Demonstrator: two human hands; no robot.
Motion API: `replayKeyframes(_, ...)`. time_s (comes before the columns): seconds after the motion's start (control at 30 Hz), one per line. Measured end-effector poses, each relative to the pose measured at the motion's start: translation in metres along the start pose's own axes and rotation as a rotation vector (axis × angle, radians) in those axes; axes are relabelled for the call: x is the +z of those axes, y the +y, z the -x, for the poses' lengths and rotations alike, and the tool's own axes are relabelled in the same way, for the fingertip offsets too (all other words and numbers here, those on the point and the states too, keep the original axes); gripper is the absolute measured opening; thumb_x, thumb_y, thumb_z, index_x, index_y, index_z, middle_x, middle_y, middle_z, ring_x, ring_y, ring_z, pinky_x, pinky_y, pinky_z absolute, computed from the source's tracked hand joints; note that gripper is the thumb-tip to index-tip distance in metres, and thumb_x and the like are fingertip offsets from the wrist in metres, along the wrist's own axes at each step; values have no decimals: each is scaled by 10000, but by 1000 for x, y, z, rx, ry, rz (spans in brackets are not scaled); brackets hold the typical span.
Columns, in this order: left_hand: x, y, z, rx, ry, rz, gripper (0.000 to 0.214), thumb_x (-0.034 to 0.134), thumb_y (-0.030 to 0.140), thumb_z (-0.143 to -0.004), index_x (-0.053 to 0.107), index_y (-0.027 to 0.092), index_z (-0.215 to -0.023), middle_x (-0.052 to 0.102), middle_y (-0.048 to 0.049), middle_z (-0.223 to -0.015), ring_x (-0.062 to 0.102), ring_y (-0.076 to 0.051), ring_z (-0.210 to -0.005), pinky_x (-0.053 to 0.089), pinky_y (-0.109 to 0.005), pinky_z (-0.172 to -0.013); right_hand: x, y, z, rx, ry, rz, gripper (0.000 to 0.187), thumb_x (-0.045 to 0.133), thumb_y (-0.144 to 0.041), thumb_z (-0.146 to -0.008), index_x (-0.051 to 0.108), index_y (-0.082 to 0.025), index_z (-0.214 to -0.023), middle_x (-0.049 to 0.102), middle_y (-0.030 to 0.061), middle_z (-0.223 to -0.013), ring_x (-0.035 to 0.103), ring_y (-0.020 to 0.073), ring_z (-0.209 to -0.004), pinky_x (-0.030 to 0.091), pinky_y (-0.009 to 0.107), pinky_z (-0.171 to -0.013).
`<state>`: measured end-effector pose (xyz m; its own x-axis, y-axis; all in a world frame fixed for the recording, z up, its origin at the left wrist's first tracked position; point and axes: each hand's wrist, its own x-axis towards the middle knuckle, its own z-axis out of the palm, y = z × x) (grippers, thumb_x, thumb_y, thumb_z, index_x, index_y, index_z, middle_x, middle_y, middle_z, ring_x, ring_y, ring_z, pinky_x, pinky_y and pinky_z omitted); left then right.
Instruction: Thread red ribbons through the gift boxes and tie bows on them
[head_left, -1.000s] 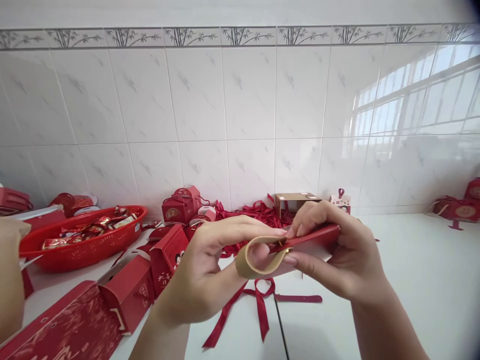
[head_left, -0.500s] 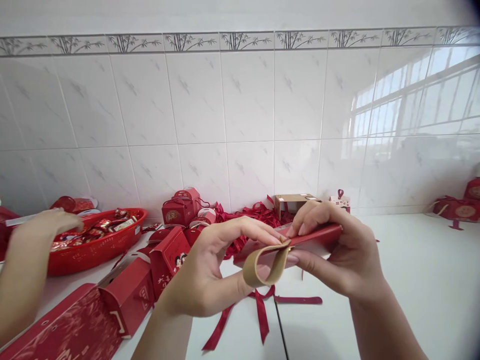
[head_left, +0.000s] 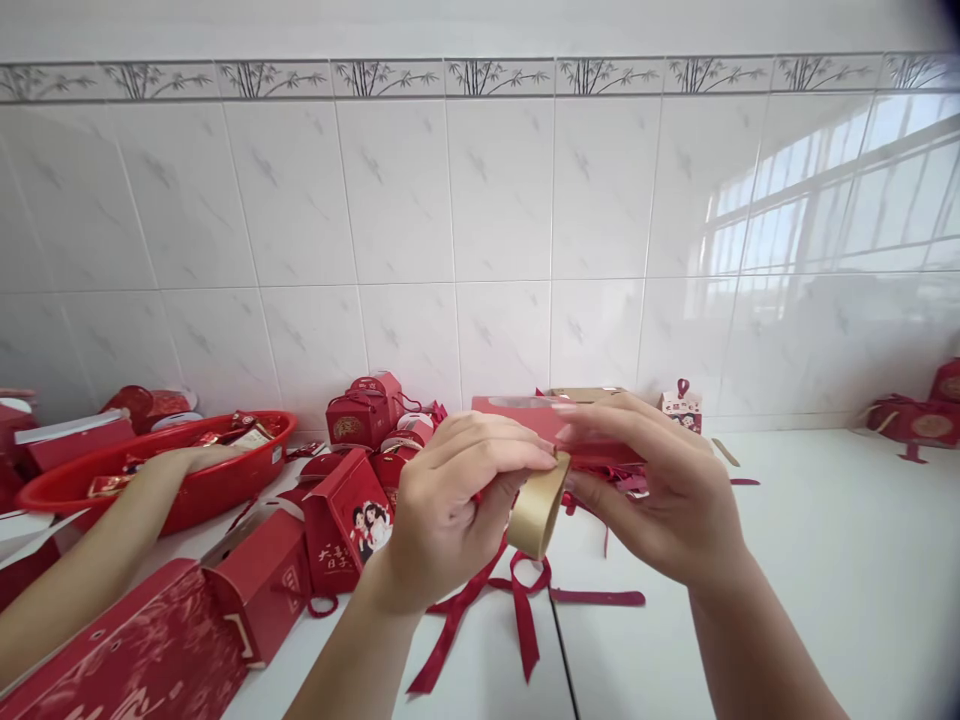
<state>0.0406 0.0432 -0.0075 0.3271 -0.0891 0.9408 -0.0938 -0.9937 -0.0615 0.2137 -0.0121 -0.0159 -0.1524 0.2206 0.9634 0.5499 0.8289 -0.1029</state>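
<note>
A red gift box (head_left: 510,405) is held up in front of me, its far side partly hidden by my hands. From its near edge hangs a gold strap (head_left: 537,512), curled into a loop. My left hand (head_left: 469,490) pinches the strap's end between thumb and fingers at that edge. On the other side, my right hand (head_left: 660,480) grips the box with fingers above and thumb below, its fingertips close to the strap. Dark red ribbon (head_left: 525,620) lies on the white table (head_left: 637,670) under my hands.
At left, another person's arm (head_left: 142,510) reaches into a red basket (head_left: 225,490) of wrapped sweets. Several red boxes (head_left: 259,580) line the left side. A maroon strap (head_left: 600,598) lies in front, and more red boxes (head_left: 915,418) stand far right.
The red box has tipped up and away from me, and the gold loop has turned. My left fingers have closed in on the strap's end. The other person's hand has moved down into the basket.
</note>
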Motion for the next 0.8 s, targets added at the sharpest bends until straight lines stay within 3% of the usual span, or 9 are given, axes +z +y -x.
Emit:
replayKeyframes(0.23,-2,-1,-1,18,2,-71,220,649,49,-773,644,202,-932,706,-41,-851,658,-182,-831,548,-327,-733,4,-3,-4,-44,15,10,227,615,-64,-797,660,-200,-973,626,37,-862,600,147,-780,515,279,-644)
replayKeyframes(0.63,-2,1,2,-108,13,18,250,612,16,-777,648,211,-930,690,-33,-881,653,-176,-846,548,-330,-761,13,-4,1,29,89,-59,174,584,-65,-809,594,-234,-847,542,40,-864,584,164,-797,531,274,-547)
replayKeyframes(0.8,-5,3,2,-156,-36,58,497,571,2,-779,525,211,-1228,669,-65,-1073,638,-176,-958,557,-296,-795,12,-5,1,38,74,-54,169,607,-75,-799,600,-235,-852,538,34,-858,583,163,-782,548,298,-608)
